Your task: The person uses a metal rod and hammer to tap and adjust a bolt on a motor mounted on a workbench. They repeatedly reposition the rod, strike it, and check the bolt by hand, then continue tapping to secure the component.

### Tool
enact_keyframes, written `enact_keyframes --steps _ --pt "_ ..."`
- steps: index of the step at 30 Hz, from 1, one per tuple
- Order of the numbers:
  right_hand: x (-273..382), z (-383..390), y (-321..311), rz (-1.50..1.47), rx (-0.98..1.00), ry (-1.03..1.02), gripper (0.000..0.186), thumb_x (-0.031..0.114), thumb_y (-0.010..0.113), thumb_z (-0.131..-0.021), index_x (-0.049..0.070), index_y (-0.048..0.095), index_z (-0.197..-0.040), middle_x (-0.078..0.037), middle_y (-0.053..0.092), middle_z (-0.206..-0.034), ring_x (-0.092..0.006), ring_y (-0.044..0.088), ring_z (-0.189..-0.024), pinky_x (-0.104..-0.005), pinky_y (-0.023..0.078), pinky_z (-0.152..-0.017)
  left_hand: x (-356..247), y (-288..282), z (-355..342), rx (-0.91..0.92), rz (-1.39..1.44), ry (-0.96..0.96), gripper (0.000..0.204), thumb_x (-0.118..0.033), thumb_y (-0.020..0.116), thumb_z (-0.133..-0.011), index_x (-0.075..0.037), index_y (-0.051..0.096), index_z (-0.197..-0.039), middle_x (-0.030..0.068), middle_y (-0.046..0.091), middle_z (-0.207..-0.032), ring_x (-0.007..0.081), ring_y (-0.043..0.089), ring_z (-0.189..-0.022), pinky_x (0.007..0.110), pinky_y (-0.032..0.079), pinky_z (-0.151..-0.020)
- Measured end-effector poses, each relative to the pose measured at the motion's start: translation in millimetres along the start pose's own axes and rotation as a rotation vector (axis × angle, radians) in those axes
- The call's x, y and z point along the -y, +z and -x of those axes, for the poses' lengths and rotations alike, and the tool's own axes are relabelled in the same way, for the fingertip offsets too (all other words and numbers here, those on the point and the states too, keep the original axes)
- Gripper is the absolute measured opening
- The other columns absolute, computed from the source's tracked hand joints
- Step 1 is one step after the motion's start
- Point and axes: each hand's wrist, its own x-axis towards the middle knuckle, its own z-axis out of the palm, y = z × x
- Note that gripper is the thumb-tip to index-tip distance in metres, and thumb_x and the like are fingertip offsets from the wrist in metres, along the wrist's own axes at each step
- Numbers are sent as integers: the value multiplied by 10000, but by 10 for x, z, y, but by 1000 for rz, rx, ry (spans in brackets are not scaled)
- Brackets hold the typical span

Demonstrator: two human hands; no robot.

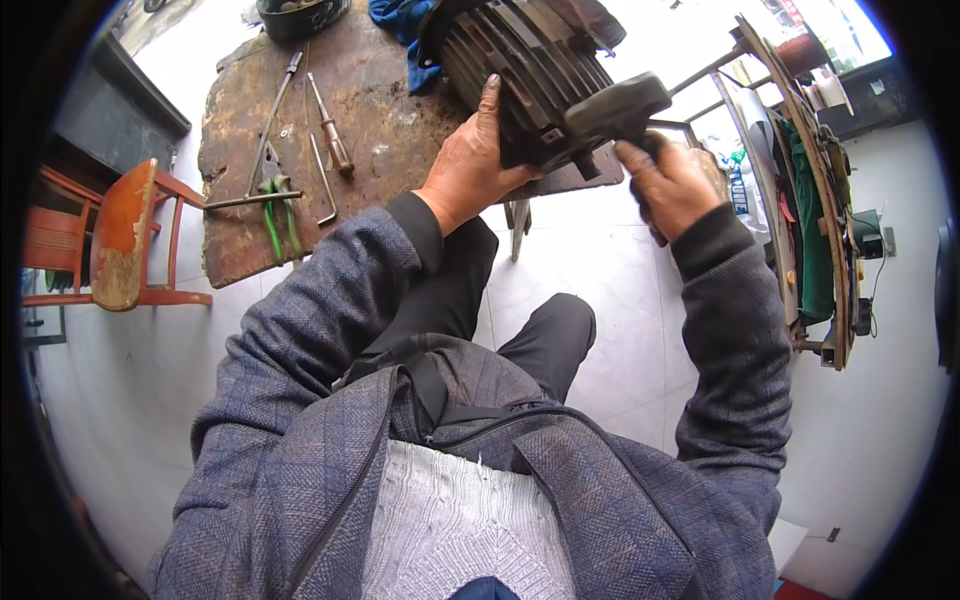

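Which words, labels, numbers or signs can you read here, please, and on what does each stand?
White plastic wrap, right: blue lettering, partly cut off; I won't copy it.
Reddish marks, upper right: too blurred to read.
Finned motor housing: none I can make out.

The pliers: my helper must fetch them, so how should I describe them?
Find the worn brown table, then look left of the finned motor. Near the table's lower-left corner, a thin metal bar crosses the pliers, the only tool there with bright green handles.
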Motion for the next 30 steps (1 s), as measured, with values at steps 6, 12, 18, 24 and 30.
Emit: enact_keyframes --steps 6,12,18,24,30 --pt "84 -60 173 269 -35 -166 460 423 592 -1059 -28 614 -1146 -126 635 -836 -218 616 -707 -358 507 -651 27 -4 -21 44 -38 -30 1350 -291 937 -727 42 -16 -1623 288 626 -1214 436 653 -1120 423 522 -1001" --pt "31 18 -49 74 23 75 518 437 590 -1054 -59 630 -1199 -211 703 -897 -306 686 -799 -422 555 -750 29 -4 -26 33 14 -30 1323 -257 940 -722 -24 12 -1634 278 636 -1245 456 655 -1139 440 531 -992" --pt "64 -52 152 230 32 4 557 474 606 -1031 -67 627 -1164 -265 726 -974 -415 715 -942 -464 557 -856 -34 -61 -49 34 2 -44 1309 -267 936 -729 -23 22 -1634 289 627 -1263 455 651 -1144 438 532 -992" --pt "285 261 523 -109 -43 -33 434 341 637 -1016 -60 603 -1179 -255 728 -950 -400 731 -914 -465 567 -820 -12 -506 179 17 310 -443 674 -209 717 -951 32 344 -1459 148 681 -963 197 676 -845 352 551 -728" --pt "572 -98 1770 -150 -6 -220 386 299 737 -886 -10 705 -1114 -232 745 -983 -369 742 -939 -446 579 -855 299 -1570 789 -282 1006 -784 174 -99 440 -999 -3 546 -1099 42 518 -798 149 524 -661 296 403 -558"
